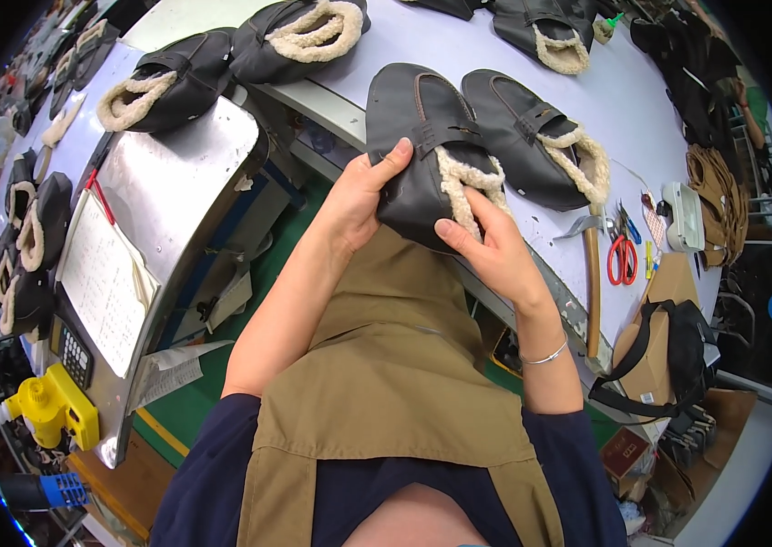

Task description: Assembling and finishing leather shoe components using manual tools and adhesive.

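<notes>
Both my hands hold a black leather loafer (404,109) with cream fleece lining, just over the table's near edge. My left hand (360,193) grips its left side, the thumb lying on top by the strap and the fingers hidden beneath. My right hand (495,246) pinches the heel end, thumb outside on the leather and fingers inside the fleece opening. Close on the right rests a matching black loafer (504,118), its fleece opening turned toward me. A silver bangle (545,351) circles my right wrist.
Fleece-lined shoes (172,77) stand at the far left, another shoe (545,32) at the back. A hammer (593,292), red-handled scissors (622,258) and a white tray (683,217) lie right. Leftward, a metal-topped table (181,164) carries a notebook (108,283) and calculator (72,351); a yellow pump (53,406) sits nearby.
</notes>
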Motion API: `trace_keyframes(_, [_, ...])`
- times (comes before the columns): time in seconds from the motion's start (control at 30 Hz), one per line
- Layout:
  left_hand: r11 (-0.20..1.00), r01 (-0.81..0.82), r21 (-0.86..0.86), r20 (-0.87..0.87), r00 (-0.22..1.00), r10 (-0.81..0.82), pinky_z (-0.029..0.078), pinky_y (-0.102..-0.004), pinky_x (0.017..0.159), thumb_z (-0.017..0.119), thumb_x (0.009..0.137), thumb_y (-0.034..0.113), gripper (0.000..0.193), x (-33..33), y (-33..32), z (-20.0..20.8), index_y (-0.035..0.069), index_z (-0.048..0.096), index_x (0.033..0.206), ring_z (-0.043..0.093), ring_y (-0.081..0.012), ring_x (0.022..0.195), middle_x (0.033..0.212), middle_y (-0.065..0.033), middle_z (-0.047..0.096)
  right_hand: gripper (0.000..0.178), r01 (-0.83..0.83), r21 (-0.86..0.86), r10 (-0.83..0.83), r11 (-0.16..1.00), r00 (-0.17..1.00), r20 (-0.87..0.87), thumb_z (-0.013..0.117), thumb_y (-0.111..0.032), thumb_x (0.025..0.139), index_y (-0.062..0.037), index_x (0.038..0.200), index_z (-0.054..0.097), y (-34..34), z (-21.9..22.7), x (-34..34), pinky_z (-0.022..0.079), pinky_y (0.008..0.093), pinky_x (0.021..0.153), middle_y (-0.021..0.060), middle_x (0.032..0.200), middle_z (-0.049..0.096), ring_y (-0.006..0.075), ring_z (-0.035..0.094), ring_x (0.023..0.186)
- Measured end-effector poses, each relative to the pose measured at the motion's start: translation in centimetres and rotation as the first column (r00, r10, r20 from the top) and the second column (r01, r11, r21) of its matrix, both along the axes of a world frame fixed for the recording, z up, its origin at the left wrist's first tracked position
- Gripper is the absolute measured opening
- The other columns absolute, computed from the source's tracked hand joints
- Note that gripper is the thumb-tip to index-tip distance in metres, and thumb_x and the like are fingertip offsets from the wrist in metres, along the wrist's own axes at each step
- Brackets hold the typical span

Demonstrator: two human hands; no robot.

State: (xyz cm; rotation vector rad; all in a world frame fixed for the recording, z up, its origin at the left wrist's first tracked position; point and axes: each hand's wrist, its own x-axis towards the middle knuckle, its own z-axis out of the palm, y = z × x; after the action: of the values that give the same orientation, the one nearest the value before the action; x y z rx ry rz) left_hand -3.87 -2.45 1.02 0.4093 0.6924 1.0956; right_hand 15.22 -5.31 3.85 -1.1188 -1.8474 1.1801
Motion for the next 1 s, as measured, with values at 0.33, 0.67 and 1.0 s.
trace_keyframes(0.33, [0.996, -0.064, 0.07, -0.195, 0.978, 0.076, 0.051, -0.0285, 0.076, 0.068, 0.091, 0.024, 0.027, 0.2, -1.1, 0.2, -0.002, 0.067, 0.102, 0.063, -0.0119, 0.084, 0.098, -0.0063, 0.069, 0.042, -0.018, -0.353, -0.087, 0.935, 0.956, -0.279, 0.065, -0.02, 0.09, 0.0047, 0.122, 0.055, 1.2, -1.3, -2.2, 0.045, 0.0281, 0.091, 0.0084, 0.112, 0.063, 0.0125, 0.055, 0.102])
trace_keyframes(0.67, [0.997, -0.027, 0.072, -0.124, 0.992, 0.035, 0.045, -0.0329, 0.091, 0.032, 0.103, 0.05, 0.057, -3.2, -0.2, -1.6, 0.003, 0.055, 0.124, 0.061, -0.0187, 0.103, 0.118, -0.0087, 0.064, 0.054, -0.096, -0.326, -0.017, 0.941, 0.945, -0.327, 0.07, -0.018, 0.088, 0.0044, 0.132, 0.049, 1.1, -1.6, -2.2, 0.043, 0.0273, 0.095, 0.0065, 0.122, 0.057, 0.0127, 0.053, 0.109])
trace_keyframes(1.0, [0.989, -0.147, 0.018, -0.114, 0.982, 0.148, 0.047, -0.0302, 0.091, 0.072, 0.086, 0.01, 0.036, -0.4, -3.4, -1.4, 0.002, 0.058, 0.118, 0.06, -0.0131, 0.1, 0.113, -0.0052, 0.065, 0.031, -0.065, -0.447, -0.154, 0.892, 0.886, -0.436, 0.064, -0.016, 0.094, 0.0017, 0.118, 0.056, 1.6, -1.7, -3.2, 0.047, 0.0218, 0.078, 0.0012, 0.103, 0.059, 0.0065, 0.055, 0.088])
